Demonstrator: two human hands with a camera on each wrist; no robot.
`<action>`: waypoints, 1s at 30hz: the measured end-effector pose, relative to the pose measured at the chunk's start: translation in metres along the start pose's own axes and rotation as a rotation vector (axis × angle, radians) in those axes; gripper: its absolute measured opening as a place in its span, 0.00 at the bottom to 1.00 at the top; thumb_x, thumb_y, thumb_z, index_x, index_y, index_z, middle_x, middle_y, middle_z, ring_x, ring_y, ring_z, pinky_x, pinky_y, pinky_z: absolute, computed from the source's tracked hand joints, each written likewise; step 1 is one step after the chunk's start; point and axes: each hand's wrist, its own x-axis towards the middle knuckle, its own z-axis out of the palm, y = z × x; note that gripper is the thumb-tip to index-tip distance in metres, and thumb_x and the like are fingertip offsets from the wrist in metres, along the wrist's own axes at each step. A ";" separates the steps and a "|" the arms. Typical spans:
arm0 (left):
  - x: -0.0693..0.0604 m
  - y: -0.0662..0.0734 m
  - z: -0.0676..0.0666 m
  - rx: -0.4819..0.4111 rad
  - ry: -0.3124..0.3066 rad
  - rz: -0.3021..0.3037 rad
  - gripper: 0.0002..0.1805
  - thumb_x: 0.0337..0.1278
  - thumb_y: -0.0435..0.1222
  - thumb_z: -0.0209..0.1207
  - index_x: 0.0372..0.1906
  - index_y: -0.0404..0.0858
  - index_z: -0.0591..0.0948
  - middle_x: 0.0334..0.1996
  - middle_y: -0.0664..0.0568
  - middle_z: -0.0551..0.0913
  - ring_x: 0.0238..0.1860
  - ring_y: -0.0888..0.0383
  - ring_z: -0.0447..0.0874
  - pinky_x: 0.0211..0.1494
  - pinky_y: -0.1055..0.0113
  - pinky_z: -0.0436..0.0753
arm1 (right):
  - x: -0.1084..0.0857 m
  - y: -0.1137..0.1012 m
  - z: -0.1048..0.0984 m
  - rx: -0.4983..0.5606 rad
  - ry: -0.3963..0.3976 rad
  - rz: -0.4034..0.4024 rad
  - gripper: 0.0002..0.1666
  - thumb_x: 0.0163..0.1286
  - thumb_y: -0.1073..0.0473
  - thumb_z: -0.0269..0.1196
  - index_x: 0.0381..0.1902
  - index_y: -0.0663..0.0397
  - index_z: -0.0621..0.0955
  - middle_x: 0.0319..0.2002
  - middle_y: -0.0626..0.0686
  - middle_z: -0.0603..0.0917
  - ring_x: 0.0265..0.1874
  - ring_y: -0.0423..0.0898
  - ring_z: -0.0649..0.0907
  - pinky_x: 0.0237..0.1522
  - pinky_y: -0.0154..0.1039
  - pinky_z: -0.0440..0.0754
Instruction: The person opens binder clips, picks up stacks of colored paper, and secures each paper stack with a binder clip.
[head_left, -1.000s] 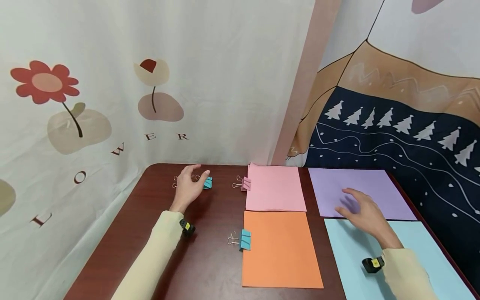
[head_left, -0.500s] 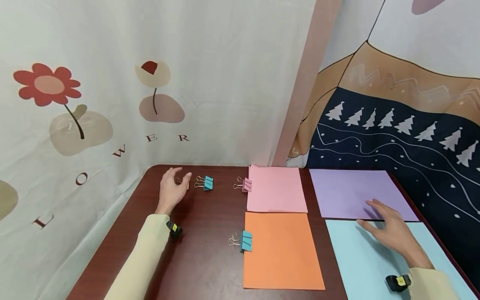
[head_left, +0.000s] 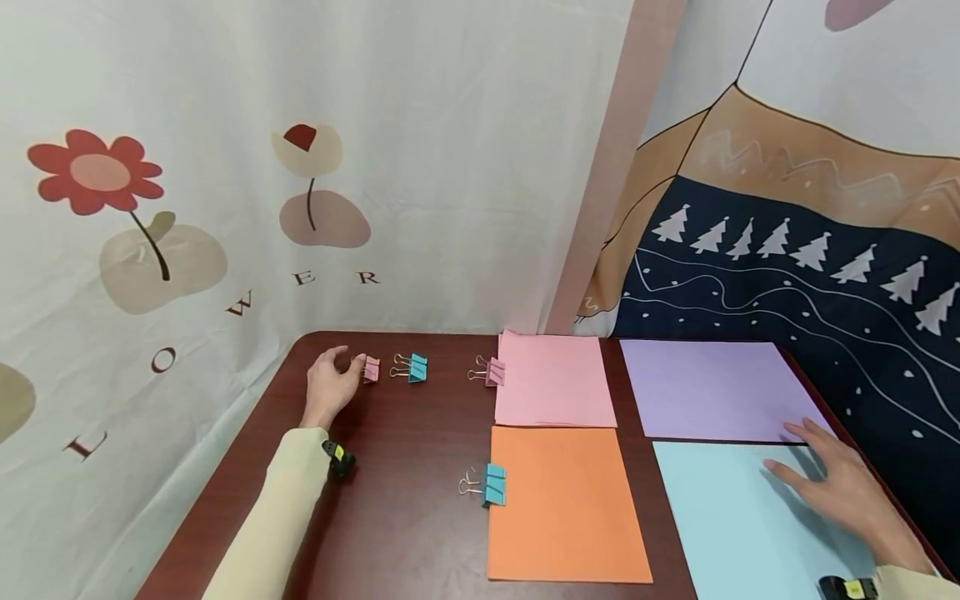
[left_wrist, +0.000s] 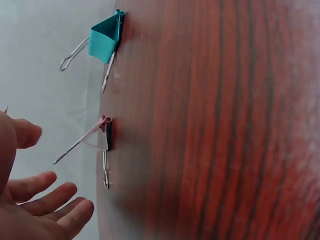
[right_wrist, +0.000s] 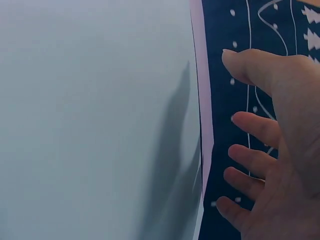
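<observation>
My left hand [head_left: 330, 387] hovers at the table's far left, beside a pink binder clip [head_left: 371, 370]. In the left wrist view its thumb and fingers are parted, and the pink clip [left_wrist: 106, 135] stands on the table apart from them. Just right of that is a teal binder clip [head_left: 417, 368]. My right hand [head_left: 843, 487] hangs with spread fingers over the light blue paper [head_left: 735, 525], near its far right corner, holding nothing. Beyond that sheet lies purple paper [head_left: 705, 383].
Pink paper [head_left: 558, 379] with a pink binder clip [head_left: 495, 372] at its left edge lies mid-table. Nearer is orange paper [head_left: 573, 517] with a teal binder clip [head_left: 493, 485] on its left edge. Printed curtains [head_left: 450, 167] hang behind the brown table [head_left: 397, 500].
My left hand has moved left, off the teal clip to beside the pink one. From over the purple paper, my right hand has drawn right and nearer.
</observation>
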 end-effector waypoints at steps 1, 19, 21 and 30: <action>0.001 0.000 0.000 0.006 -0.013 -0.003 0.32 0.74 0.48 0.55 0.72 0.32 0.71 0.67 0.32 0.75 0.67 0.36 0.74 0.71 0.42 0.74 | -0.001 0.004 -0.002 -0.012 -0.001 0.016 0.50 0.72 0.38 0.63 0.75 0.70 0.61 0.75 0.81 0.51 0.71 0.83 0.54 0.59 0.85 0.56; 0.005 0.003 0.000 0.102 -0.062 -0.051 0.20 0.74 0.42 0.56 0.55 0.29 0.83 0.54 0.33 0.83 0.49 0.42 0.79 0.47 0.55 0.79 | -0.025 0.038 -0.008 -0.117 -0.126 0.286 0.51 0.74 0.39 0.60 0.69 0.80 0.60 0.72 0.83 0.50 0.65 0.83 0.57 0.64 0.81 0.59; 0.005 0.005 0.000 0.108 -0.056 -0.062 0.19 0.73 0.42 0.56 0.53 0.29 0.84 0.52 0.33 0.84 0.47 0.42 0.80 0.45 0.56 0.80 | -0.025 0.039 -0.007 -0.119 -0.127 0.280 0.50 0.73 0.40 0.61 0.68 0.81 0.61 0.72 0.83 0.50 0.65 0.83 0.57 0.64 0.82 0.58; 0.006 0.009 -0.001 0.080 0.000 -0.100 0.17 0.70 0.41 0.58 0.47 0.31 0.87 0.49 0.34 0.85 0.46 0.43 0.82 0.39 0.62 0.78 | -0.021 0.041 -0.007 -0.086 -0.159 0.356 0.56 0.69 0.35 0.64 0.72 0.76 0.59 0.74 0.81 0.47 0.67 0.83 0.55 0.65 0.81 0.59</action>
